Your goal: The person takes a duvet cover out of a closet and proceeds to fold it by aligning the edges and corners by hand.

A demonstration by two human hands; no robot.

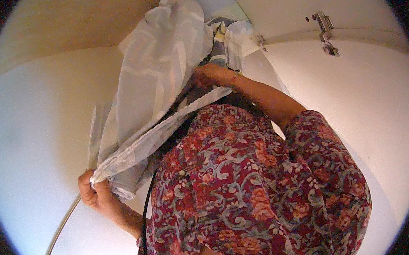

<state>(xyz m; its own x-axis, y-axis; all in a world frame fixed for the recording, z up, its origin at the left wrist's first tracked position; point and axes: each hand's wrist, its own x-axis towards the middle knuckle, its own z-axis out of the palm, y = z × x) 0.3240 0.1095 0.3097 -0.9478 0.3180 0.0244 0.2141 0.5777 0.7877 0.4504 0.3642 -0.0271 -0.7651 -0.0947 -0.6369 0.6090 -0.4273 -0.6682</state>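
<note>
A sheer white cloth [152, 63], which looks like a bag or cover, hangs in folds at the upper centre. At lower left my left hand [96, 193] pinches the end of its thick white hem [161, 135], which stretches up to the right. My right hand [213, 75] is bent inward at the cloth's upper opening; its fingertips are in shadow, so its grip cannot be made out. Just beyond it shows a patterned cloth [218, 50] in grey and pale yellow, partly covered by the white one.
Pale panels surround the cloth. A metal cabinet hinge [325, 34] is fixed at upper right, with a smaller metal fitting [262, 42] nearby. A thin pale tube or cable [63, 220] runs at lower left, and a black cord [146, 208] hangs beside my red floral garment [243, 187].
</note>
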